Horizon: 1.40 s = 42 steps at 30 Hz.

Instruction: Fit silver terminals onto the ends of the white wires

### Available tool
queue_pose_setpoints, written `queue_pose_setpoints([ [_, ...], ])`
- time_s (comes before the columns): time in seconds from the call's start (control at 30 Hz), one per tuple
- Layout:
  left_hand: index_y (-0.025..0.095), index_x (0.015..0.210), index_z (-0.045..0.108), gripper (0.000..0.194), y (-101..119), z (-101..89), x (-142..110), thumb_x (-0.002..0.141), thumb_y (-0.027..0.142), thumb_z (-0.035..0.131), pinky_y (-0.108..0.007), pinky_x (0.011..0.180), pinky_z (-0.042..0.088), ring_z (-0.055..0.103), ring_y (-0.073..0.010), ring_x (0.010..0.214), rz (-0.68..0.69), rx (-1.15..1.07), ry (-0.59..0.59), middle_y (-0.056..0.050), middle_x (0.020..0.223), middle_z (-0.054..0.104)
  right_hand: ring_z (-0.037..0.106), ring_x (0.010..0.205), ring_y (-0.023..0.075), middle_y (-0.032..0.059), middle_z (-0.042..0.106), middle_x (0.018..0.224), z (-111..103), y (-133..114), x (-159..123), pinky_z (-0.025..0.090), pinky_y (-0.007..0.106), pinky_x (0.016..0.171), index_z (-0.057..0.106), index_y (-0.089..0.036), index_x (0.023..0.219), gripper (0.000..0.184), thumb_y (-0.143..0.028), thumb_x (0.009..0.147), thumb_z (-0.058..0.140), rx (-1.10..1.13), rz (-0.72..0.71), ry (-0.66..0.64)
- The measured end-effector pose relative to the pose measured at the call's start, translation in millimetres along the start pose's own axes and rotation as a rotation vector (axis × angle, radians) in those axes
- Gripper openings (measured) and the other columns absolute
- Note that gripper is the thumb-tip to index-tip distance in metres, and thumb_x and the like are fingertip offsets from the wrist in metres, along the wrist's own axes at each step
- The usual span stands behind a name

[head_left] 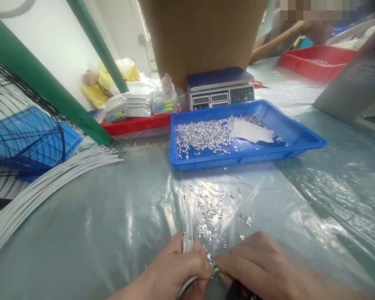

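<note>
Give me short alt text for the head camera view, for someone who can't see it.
Two bare hands meet at the bottom edge: the left hand grips thin white wires while the right hand pinches a small silver piece against them. Loose silver pieces litter the plastic-covered table, with more in a blue tray.

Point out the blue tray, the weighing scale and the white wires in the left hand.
blue tray [312, 143]: head view, right rim.
weighing scale [218, 78]: head view, top platform.
white wires [187, 233]: head view, stretch above the left hand [171, 271].
</note>
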<state>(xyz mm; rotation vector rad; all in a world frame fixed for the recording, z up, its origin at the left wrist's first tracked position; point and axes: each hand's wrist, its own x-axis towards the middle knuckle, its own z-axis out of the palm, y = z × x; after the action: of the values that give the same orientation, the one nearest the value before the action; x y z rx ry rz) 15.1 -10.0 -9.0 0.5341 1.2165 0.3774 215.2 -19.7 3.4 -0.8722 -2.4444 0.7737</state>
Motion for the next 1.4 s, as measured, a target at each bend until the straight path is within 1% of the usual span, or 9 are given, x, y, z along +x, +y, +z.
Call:
queue_pose_setpoints([
  [0.17, 0.020, 0.046, 0.046, 0.005, 10.2, 2.9, -2.4, 0.047, 0.021, 0.051, -0.014, 0.027, 0.021, 0.033, -0.0065, 0.028, -0.057, 0.063, -0.038, 0.006, 0.032, 0.041, 0.051, 0.050, 0.0142, -0.0013, 0.058, 0.061, 7.3, 2.6, 2.6, 0.036, 0.031, 0.049, 0.060, -0.016, 0.077, 0.022, -0.003, 0.083, 0.044, -0.145, -0.114, 0.029],
  [0.4, 0.021, 0.043, 0.047, 0.006, 15.6, 8.4, -3.5, 0.046, 0.024, 0.050, -0.014, 0.021, 0.020, 0.035, -0.0074, 0.023, -0.140, 0.134, -0.046, 0.004, 0.031, 0.042, 0.047, 0.046, 0.0152, -0.0001, 0.055, 0.058, 2.0, -2.7, 4.9, 0.033, 0.033, 0.042, 0.058, -0.017, 0.073, 0.029, -0.002, 0.085, 0.036, -0.280, -0.205, -0.054],
  [0.57, 0.020, 0.038, 0.047, 0.013, 7.2, 6.3, -0.4, 0.049, 0.023, 0.052, -0.015, 0.020, 0.020, 0.035, -0.0090, 0.022, -0.143, 0.179, -0.057, 0.004, 0.026, 0.038, 0.050, 0.047, 0.0157, 0.0011, 0.057, 0.059, 2.9, -3.1, 7.9, 0.033, 0.033, 0.044, 0.060, -0.016, 0.075, 0.025, -0.001, 0.079, 0.041, -0.275, -0.148, -0.127],
  [0.73, 0.019, 0.039, 0.050, 0.014, 2.4, 4.5, -0.5, 0.053, 0.022, 0.053, -0.015, 0.022, 0.020, 0.032, -0.0069, 0.023, -0.098, 0.211, -0.113, 0.004, 0.029, 0.042, 0.053, 0.048, 0.0148, -0.0005, 0.061, 0.058, 3.5, -2.3, 8.2, 0.033, 0.031, 0.048, 0.059, -0.018, 0.069, 0.015, -0.003, 0.073, 0.056, -0.226, -0.051, -0.191],
  [0.8, 0.018, 0.040, 0.053, 0.014, 1.9, 2.7, -0.8, 0.053, 0.020, 0.055, -0.015, 0.023, 0.021, 0.033, -0.0067, 0.025, -0.079, 0.231, -0.146, 0.004, 0.030, 0.042, 0.055, 0.052, 0.0148, -0.0008, 0.064, 0.062, -0.3, -1.8, 9.7, 0.035, 0.029, 0.051, 0.062, -0.018, 0.073, 0.013, -0.005, 0.071, 0.063, -0.141, 0.027, -0.269],
  [0.87, 0.016, 0.042, 0.058, 0.013, 2.8, 0.2, -1.2, 0.055, 0.020, 0.059, -0.016, 0.023, 0.023, 0.035, -0.0073, 0.026, -0.069, 0.258, -0.191, 0.003, 0.032, 0.046, 0.052, 0.054, 0.0124, -0.0037, 0.062, 0.064, -4.9, 0.0, 12.3, 0.035, 0.025, 0.052, 0.062, -0.018, 0.076, 0.017, -0.003, 0.068, 0.065, 0.066, 0.131, -0.329],
  [1.03, 0.015, 0.046, 0.062, 0.014, 10.3, -3.2, -4.6, 0.057, 0.025, 0.065, -0.016, 0.024, 0.024, 0.039, -0.0072, 0.028, -0.105, 0.270, -0.289, 0.002, 0.037, 0.051, 0.030, 0.051, 0.0058, -0.0092, 0.033, 0.056, -8.5, 7.3, 18.1, 0.023, 0.019, 0.044, 0.042, -0.019, 0.061, 0.022, -0.001, 0.070, 0.052, 0.746, 0.320, -0.357],
  [1.13, 0.015, 0.048, 0.063, 0.013, 13.6, -3.0, -7.0, 0.056, 0.025, 0.066, -0.015, 0.025, 0.023, 0.039, -0.0063, 0.030, -0.098, 0.261, -0.308, 0.001, 0.041, 0.053, 0.029, 0.051, 0.0053, -0.0085, 0.033, 0.054, -5.5, 7.5, 19.1, 0.023, 0.019, 0.043, 0.039, -0.019, 0.057, 0.024, -0.008, 0.076, 0.050, 0.864, 0.435, -0.353],
  [1.4, 0.016, 0.057, 0.063, 0.012, 11.6, -5.7, -10.1, 0.060, 0.024, 0.071, -0.016, 0.033, 0.028, 0.042, -0.0055, 0.035, -0.038, 0.195, -0.327, 0.003, 0.044, 0.054, 0.037, 0.034, 0.0029, -0.0098, 0.039, 0.044, 3.4, 9.0, 20.0, 0.027, 0.011, 0.031, 0.052, -0.017, 0.062, 0.013, -0.014, 0.075, 0.049, 1.085, 0.684, -0.377],
])
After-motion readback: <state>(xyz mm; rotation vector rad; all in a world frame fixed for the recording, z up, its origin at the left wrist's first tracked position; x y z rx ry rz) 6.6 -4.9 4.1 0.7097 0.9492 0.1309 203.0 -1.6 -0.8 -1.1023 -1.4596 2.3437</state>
